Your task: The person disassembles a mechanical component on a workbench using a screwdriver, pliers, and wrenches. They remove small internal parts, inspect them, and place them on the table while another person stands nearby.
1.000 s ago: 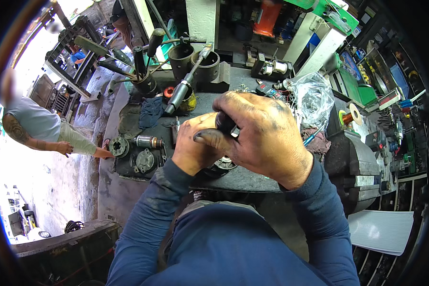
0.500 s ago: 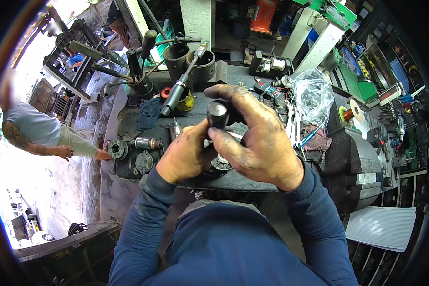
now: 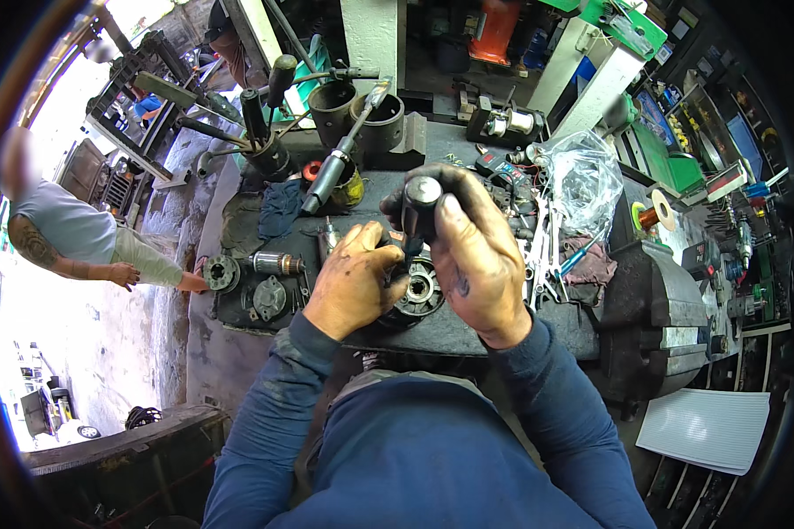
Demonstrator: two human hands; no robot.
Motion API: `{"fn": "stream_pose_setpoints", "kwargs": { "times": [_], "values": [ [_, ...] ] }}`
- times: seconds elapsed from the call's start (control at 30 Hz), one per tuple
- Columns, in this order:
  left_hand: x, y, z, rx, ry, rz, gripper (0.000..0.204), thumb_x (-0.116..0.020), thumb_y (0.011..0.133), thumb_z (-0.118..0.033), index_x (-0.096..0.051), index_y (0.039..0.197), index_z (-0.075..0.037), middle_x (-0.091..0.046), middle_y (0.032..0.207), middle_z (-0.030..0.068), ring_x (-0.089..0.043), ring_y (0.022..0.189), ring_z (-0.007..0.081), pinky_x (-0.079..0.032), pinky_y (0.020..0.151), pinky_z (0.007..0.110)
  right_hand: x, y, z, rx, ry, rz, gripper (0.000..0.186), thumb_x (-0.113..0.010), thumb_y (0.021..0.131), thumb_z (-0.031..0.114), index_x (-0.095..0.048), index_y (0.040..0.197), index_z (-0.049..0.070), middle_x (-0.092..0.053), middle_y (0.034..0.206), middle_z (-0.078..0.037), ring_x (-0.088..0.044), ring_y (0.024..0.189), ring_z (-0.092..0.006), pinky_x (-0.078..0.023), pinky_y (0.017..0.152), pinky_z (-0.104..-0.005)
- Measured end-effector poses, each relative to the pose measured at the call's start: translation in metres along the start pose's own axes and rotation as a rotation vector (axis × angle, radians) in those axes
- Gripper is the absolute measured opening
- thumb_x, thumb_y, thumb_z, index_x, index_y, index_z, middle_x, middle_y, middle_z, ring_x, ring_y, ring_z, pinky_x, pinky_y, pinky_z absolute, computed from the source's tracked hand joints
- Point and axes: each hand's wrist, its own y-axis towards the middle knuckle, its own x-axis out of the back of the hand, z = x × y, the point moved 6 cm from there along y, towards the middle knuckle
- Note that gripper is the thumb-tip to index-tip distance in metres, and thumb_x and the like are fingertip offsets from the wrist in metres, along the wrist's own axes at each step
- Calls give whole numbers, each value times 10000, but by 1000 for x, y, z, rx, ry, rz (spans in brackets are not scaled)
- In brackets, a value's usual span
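Note:
My right hand is closed around a black cylindrical piece with a rounded metal end, held upright above the bench. Beside it, my left hand has curled fingers; whatever they pinch is hidden. Below and between the hands sits a round metal housing with a toothed hole at its centre. Left of my left hand lie a motor armature with a copper-coloured end, a metal end cap and a round slotted part.
Metal cups of tools stand at the back left, near a long metal tool. Wrenches, a clear plastic bag and a dark rag lie right. A large vise is farther right. A person stands at left.
The black piece has moved a little right and up, with the right fingers now wrapped round it. My left hand has come away from its base, uncovering more of the housing.

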Motion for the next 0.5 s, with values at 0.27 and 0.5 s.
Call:
{"fn": "stream_pose_setpoints", "kwargs": {
  "times": [0.27, 0.5],
  "values": [
    [-9, 0, -7, 76, 147, 60, 259, -863, 782, -234, -775, 973, -83, -692, 1120, 120, -652, 1100, 325, -529, 959, 457, 7, 8, 6, -84, 242, 290, 848, -187, 1181, 581, -736, 1025, -46, -704, 792, -104, -618, 565, -152, -522, 552, -284],
    [-10, 9, -9, 57, 260, 126, 232, -835, 811, -229, -751, 950, -63, -702, 1023, 91, -699, 1000, 314, -559, 923, 446, 132, -23, 33, 46, 273, -214, 694, -281, 1175, 551, -697, 1070, 5, -604, 735, -104, -539, 659, -211, -452, 701, -388]
  ]
}}
